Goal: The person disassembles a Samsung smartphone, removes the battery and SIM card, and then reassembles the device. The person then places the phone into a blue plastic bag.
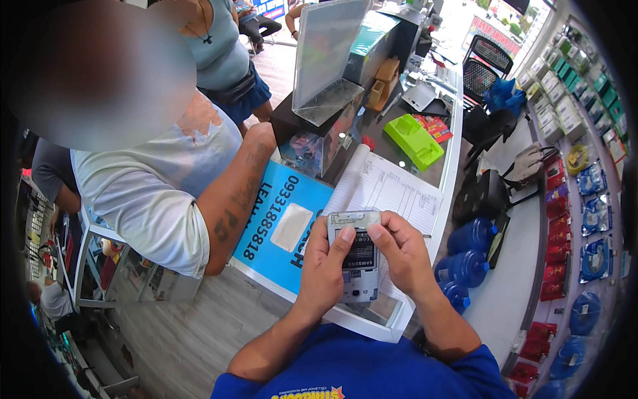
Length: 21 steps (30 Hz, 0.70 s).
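Note:
Above the counter's near end, I hold a smartphone (362,290) with its back off, so the dark battery (360,255) shows in its bay. My left hand (321,269) grips the left edge, its thumb lying on the battery's upper part. On the right edge, my right hand (404,258) is closed round the phone, with the thumb near the top corner. The fingers behind the phone are hidden. A pale, flat rounded panel (291,227), shaped like a phone's back cover, lies on a blue printed sheet (261,256) to the left.
An open ruled notebook (392,193) lies beyond the phone, near a lime-green tray (413,141) and a clear upright panel (325,60). A person's forearm (232,199) rests along the counter's left side. Blue water jugs (463,267) stand at right, beside hanging packaged accessories (593,219).

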{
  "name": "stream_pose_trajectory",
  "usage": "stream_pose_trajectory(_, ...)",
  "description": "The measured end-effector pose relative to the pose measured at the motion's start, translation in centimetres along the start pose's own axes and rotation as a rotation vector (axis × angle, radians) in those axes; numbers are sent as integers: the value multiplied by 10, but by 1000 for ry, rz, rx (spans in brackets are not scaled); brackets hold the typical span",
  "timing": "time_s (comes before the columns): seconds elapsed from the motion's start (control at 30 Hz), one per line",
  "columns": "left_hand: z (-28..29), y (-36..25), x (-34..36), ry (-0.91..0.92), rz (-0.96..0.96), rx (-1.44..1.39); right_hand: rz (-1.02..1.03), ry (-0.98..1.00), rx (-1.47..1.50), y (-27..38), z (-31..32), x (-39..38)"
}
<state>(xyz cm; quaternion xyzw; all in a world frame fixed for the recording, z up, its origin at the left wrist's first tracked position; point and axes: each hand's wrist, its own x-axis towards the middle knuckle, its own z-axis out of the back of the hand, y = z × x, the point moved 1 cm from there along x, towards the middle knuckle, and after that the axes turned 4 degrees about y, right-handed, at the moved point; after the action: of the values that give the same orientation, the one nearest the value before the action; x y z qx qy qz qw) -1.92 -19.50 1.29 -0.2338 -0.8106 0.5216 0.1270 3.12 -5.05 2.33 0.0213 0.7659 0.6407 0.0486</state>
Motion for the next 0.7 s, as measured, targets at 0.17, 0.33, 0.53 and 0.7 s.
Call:
stream_pose_trajectory(0.17,-1,-4,-2,5,26,-43,4,3,70,4,-1,0)
stream_pose_trajectory(0.33,-1,-8,0,22,13,-25,-11,-22,91,5,-1,1)
stream_pose_trajectory(0.53,-4,-10,1,44,-25,-12,-34,30,91,9,7,3)
stream_pose_trajectory(0.7,-6,-14,1,70,-45,30,26,46,-26,17,8,2)
